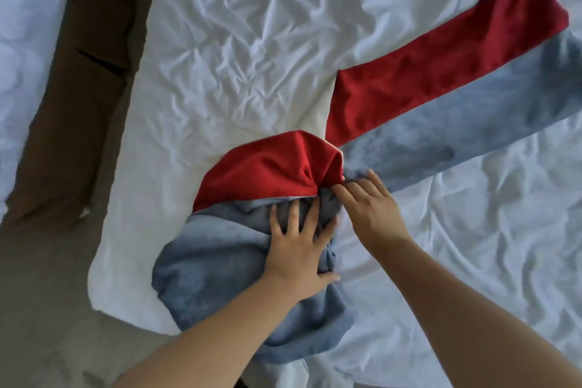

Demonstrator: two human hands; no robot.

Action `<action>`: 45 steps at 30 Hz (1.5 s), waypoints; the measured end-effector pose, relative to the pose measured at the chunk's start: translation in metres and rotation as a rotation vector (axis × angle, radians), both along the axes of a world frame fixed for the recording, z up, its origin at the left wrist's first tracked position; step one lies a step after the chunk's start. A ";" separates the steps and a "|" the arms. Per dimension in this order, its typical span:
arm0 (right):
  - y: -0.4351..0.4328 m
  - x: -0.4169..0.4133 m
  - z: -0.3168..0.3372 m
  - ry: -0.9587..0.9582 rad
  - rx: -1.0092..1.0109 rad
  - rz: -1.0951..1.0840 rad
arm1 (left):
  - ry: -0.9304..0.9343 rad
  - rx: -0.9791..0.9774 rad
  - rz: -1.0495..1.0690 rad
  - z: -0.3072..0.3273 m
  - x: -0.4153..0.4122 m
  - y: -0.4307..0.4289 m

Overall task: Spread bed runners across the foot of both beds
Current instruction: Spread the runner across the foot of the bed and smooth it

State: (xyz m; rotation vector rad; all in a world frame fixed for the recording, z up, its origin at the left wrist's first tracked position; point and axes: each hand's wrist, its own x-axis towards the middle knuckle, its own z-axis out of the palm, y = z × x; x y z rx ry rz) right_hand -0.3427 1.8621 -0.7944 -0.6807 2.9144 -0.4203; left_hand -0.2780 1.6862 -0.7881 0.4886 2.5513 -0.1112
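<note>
Red-and-grey bed runner (441, 79) lies half spread on the near bed (252, 41). Its right stretch is flat and its left end is bunched under the flat-fingered left hand (299, 242), while the right hand (368, 201) pinches a fold. What shows of the second bed (25, 9) carries no runner.

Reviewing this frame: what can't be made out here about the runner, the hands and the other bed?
Head view only:
- runner: far end cut off by the right edge.
- left hand: hides the bunched folds it presses.
- right hand: pinches the runner, fingertips sunk in folds; how much cloth is unclear.
- second bed: cut by the left edge; any runner there is unseen.
</note>
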 end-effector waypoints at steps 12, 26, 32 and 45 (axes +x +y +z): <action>0.120 0.082 0.034 0.009 0.311 -0.201 | 0.047 0.069 -0.350 0.025 0.008 0.073; 0.213 0.248 0.059 -0.511 0.688 -0.767 | 0.024 0.058 -0.472 0.002 0.062 0.137; 0.095 0.205 0.061 -0.391 0.387 -0.497 | -0.005 0.019 -0.407 0.011 0.063 0.069; -0.146 0.103 0.057 -0.290 0.201 0.170 | 0.145 0.203 0.017 0.029 0.058 -0.153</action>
